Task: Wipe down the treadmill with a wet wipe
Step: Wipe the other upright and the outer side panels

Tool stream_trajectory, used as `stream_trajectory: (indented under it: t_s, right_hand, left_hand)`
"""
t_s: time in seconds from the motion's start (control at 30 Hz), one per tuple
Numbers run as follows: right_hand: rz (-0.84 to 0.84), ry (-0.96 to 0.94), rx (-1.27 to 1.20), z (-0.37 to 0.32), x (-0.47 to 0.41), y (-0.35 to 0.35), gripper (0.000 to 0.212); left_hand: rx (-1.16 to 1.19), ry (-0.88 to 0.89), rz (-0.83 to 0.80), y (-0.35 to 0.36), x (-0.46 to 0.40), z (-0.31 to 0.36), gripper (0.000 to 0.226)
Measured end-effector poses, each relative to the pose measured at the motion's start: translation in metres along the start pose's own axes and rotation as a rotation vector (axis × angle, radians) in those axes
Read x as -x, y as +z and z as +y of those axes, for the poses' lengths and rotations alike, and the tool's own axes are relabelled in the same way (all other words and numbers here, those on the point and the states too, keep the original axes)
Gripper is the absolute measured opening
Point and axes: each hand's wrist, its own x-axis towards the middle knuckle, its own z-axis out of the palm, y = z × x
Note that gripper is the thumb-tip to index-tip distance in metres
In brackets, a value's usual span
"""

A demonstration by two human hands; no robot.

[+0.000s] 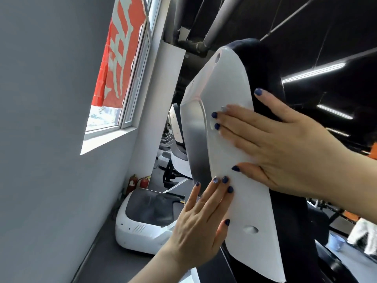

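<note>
The white back panel of the treadmill console (228, 82) rises tilted in the middle of the view, with its dark front side behind it. My right hand (271, 144) lies flat on the panel's middle, fingers straight, thumb over the panel's right edge. A thin white wet wipe (221, 131) seems to lie under those fingers; it barely stands out from the white panel. My left hand (202, 221) rests flat on the panel's lower left edge, fingers straight and pointing up. Below, the treadmill's white and grey base (138, 231) sits on the floor.
A grey wall with a window (122, 78) and a red banner closes the left side. Two red fire extinguishers (142, 181) stand by the wall. More treadmills line up behind. A pale blue bucket (334, 240) sits on the floor at right.
</note>
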Motion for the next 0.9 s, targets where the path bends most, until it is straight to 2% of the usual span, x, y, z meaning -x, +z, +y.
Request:
stream_trajectory:
  t_s: [0.27,0.4,0.57,0.73,0.9]
  right_hand:
    - [-0.093,-0.038,0.263,-0.019,-0.039,0.011,0.076]
    - [-0.046,-0.028,0.175,-0.013,-0.01,0.011,0.068]
    - [0.033,-0.017,0.035,-0.011,0.031,0.008,0.068]
    - [-0.011,0.012,0.002,-0.012,0.05,0.01,0.067]
    - [-0.04,0.0,0.053,-0.034,0.02,0.009,0.069]
  left_hand:
    - [0.024,-0.014,0.04,0.007,0.002,-0.001,0.071]
    - [0.031,-0.017,0.037,0.013,0.011,0.001,0.071]
    - [0.042,-0.038,0.025,0.013,0.014,0.005,0.072]
    - [0.045,-0.034,0.029,0.017,0.019,0.006,0.073]
    - [0.064,-0.05,0.03,0.023,0.03,0.011,0.072]
